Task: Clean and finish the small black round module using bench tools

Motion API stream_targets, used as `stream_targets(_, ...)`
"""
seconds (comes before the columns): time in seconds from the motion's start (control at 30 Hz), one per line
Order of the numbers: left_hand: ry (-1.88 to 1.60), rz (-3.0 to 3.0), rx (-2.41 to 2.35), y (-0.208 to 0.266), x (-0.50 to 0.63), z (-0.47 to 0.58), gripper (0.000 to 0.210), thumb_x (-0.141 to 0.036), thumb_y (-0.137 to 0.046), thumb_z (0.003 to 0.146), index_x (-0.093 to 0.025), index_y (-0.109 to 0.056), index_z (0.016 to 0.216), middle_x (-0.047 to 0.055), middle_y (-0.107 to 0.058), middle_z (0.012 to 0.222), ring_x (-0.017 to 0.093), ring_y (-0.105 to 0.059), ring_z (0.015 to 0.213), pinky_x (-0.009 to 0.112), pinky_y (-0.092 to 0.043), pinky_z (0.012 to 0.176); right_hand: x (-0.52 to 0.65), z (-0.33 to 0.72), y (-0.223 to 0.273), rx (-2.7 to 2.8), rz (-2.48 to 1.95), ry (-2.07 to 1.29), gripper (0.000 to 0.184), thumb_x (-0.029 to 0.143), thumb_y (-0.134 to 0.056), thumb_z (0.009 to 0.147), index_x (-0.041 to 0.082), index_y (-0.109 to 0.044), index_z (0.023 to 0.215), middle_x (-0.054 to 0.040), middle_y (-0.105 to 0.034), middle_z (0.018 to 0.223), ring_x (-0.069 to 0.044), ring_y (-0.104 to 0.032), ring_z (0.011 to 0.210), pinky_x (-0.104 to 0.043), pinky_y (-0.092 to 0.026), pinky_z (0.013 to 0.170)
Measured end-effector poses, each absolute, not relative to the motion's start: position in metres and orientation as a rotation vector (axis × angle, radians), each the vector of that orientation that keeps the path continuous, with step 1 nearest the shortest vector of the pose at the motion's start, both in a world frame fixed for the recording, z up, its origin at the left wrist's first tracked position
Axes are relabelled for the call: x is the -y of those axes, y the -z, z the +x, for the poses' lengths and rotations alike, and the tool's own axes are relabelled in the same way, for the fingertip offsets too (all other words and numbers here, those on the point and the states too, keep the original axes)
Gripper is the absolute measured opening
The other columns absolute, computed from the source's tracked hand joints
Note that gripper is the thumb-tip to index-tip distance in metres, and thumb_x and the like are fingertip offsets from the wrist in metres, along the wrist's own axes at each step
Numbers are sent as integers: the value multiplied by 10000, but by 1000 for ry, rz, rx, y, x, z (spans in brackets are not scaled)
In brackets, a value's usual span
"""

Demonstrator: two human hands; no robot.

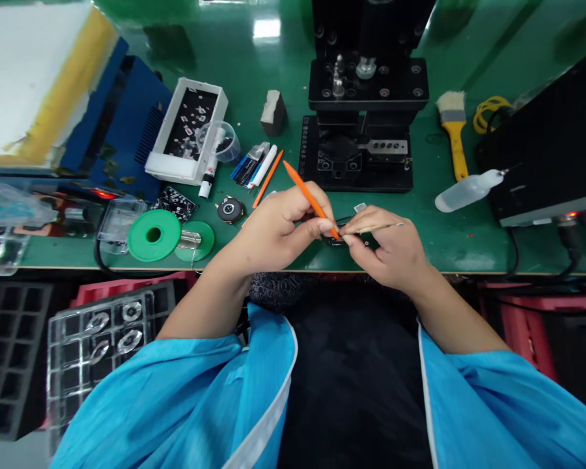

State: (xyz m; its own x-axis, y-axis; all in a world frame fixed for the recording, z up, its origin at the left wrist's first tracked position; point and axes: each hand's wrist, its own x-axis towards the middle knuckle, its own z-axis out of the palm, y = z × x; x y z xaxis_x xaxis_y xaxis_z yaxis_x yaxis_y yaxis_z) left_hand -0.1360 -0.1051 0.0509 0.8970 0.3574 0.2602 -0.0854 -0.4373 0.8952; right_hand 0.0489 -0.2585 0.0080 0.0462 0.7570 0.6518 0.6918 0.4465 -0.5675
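My left hand [293,225] is closed on an orange pointed stick [303,187], its upper end rising to the left and its lower end near my right fingertips. My right hand [388,244] pinches a thin pale stick [374,228] that lies nearly level and ends in a fine tip on the right. Both sets of fingertips meet over a small black part [336,241], mostly hidden by the fingers. Whether the fingers touch it I cannot tell. A small grey square piece [360,207] shows just behind my right hand.
Behind my hands stands a black press [366,150]. To the left are a second orange stick [268,177], a round black device [230,209], a green solder spool [153,236] and a white parts box [188,130]. A brush [453,133] and squeeze bottle [469,190] lie right.
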Motion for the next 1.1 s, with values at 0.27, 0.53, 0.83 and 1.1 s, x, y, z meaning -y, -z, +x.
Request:
stream_targets(0.27,-400,2191,-113,-68,100,-132,121,-278,-685,1100,-196,-698,1012,34,-759,894,178,-747,791,297,-579,704,259,49,-9,1670,-1290,-96,65,165,-698,1044,219,-690,1010,-11,-805,950,-189,-776,865,-337,-624,804)
stream_targets(0.53,-868,2527,62,-40,138,-156,160,-71,-639,1066,-194,-698,1149,107,-837,1142,260,-825,1144,418,-712,1020,255,48,-6,1614,-1318,-53,92,147,-675,1053,232,-689,1020,-13,-806,988,-181,-785,914,-318,-642,796)
stream_targets(0.83,-861,2604,76,-16,161,-171,79,-122,-674,1082,-184,-683,1130,93,-847,1089,220,-845,931,325,-705,791,258,50,-7,1534,-1374,-33,104,124,-672,1031,221,-711,1029,-27,-808,1000,-182,-797,937,-314,-666,832)
stream_targets(1.1,-1109,1990,-462,-5,156,-172,93,-189,-722,1075,-226,-718,1161,44,-820,1048,169,-805,932,294,-656,841,260,50,-9,1493,-1398,-85,94,141,-685,1010,220,-735,1018,-21,-809,990,-175,-783,874,-302,-649,774)
